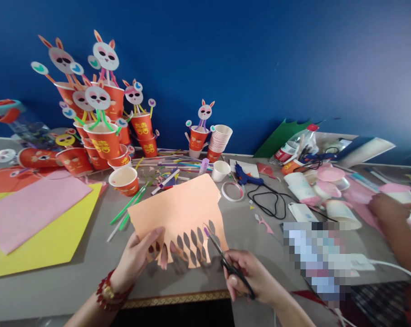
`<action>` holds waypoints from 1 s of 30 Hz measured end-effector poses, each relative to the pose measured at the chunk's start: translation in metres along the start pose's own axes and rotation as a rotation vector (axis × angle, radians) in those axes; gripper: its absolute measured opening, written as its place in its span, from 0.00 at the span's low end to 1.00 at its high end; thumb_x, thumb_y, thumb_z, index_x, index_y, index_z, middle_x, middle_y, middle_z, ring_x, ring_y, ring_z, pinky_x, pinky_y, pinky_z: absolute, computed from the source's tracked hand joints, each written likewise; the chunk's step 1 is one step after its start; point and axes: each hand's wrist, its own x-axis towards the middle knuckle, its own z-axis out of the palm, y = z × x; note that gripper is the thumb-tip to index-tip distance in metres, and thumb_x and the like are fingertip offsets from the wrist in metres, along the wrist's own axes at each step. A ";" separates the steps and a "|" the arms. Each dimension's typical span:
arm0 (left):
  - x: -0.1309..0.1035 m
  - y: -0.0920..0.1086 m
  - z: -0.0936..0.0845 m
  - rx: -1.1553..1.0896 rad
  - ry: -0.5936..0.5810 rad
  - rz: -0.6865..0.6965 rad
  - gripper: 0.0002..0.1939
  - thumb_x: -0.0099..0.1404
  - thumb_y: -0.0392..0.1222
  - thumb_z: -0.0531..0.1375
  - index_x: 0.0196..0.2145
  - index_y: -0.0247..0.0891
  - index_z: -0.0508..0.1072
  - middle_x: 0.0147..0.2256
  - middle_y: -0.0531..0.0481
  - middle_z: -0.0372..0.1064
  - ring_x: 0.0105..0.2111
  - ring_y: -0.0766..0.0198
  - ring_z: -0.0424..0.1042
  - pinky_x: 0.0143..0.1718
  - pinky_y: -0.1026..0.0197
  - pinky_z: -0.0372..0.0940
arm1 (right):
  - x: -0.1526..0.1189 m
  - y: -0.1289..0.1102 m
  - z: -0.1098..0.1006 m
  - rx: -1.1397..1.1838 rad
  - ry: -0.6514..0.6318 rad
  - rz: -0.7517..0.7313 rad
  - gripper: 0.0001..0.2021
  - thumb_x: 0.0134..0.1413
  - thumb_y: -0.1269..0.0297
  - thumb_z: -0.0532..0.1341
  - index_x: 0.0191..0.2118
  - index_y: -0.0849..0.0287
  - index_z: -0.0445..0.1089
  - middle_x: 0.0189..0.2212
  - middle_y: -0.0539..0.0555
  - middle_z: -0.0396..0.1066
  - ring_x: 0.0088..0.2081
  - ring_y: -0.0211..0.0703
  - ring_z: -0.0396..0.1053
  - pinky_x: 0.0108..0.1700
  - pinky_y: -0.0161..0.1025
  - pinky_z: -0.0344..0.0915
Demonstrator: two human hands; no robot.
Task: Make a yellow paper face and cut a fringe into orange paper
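Note:
My left hand [142, 252] grips the lower left part of an orange paper sheet [181, 204], thumb on top and fingers beneath. Rows of leaf-shaped holes run along the sheet's near edge, and some fingers show through them. In my right hand [244, 272] is a pair of black-handled scissors [237, 274]. The blades point up and left and lie at the holes on the right side of the sheet. A small purple patch shows beside the blade tips; I cannot tell what it is.
Red paper cups [103, 141] with rabbit figures stand at the back left. Pink paper [38, 209] lies over yellow paper [72, 231] on the left. A glue gun [248, 175], tape roll [232, 191] and white cup [221, 171] sit behind the sheet. Another person's hand [391, 211] is at right.

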 end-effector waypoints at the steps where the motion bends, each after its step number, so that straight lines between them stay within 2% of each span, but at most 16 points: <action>1: 0.000 0.001 0.000 0.006 -0.014 -0.015 0.21 0.67 0.48 0.56 0.23 0.35 0.78 0.17 0.48 0.72 0.13 0.67 0.67 0.19 0.65 0.59 | 0.000 0.001 0.000 0.000 -0.008 0.003 0.21 0.44 0.47 0.67 0.26 0.56 0.57 0.15 0.44 0.64 0.16 0.33 0.64 0.18 0.29 0.52; 5: -0.001 0.005 0.002 0.045 -0.065 -0.060 0.21 0.67 0.49 0.56 0.24 0.34 0.79 0.14 0.49 0.70 0.12 0.66 0.66 0.18 0.66 0.59 | 0.001 0.002 -0.004 -0.001 -0.070 0.017 0.22 0.44 0.45 0.66 0.28 0.58 0.60 0.16 0.45 0.66 0.17 0.34 0.64 0.19 0.29 0.52; 13: 0.001 0.008 0.002 0.051 -0.056 -0.080 0.20 0.67 0.47 0.56 0.22 0.35 0.77 0.16 0.48 0.72 0.13 0.66 0.67 0.20 0.65 0.61 | -0.001 -0.005 -0.010 -0.039 -0.156 0.096 0.24 0.44 0.41 0.66 0.29 0.58 0.61 0.18 0.48 0.69 0.18 0.34 0.65 0.23 0.30 0.53; 21: 0.002 0.007 0.002 0.108 -0.074 -0.092 0.22 0.67 0.47 0.55 0.21 0.33 0.75 0.16 0.48 0.72 0.13 0.67 0.66 0.20 0.66 0.62 | 0.000 0.003 -0.017 -0.074 -0.198 0.092 0.22 0.49 0.43 0.64 0.30 0.59 0.62 0.18 0.49 0.71 0.21 0.35 0.65 0.25 0.30 0.55; 30: 0.002 0.007 0.001 0.131 -0.071 -0.091 0.22 0.67 0.48 0.56 0.21 0.32 0.75 0.15 0.48 0.71 0.12 0.67 0.66 0.20 0.66 0.62 | 0.003 0.000 -0.018 -0.078 -0.205 0.113 0.23 0.48 0.41 0.64 0.30 0.59 0.62 0.16 0.48 0.71 0.19 0.34 0.64 0.24 0.30 0.54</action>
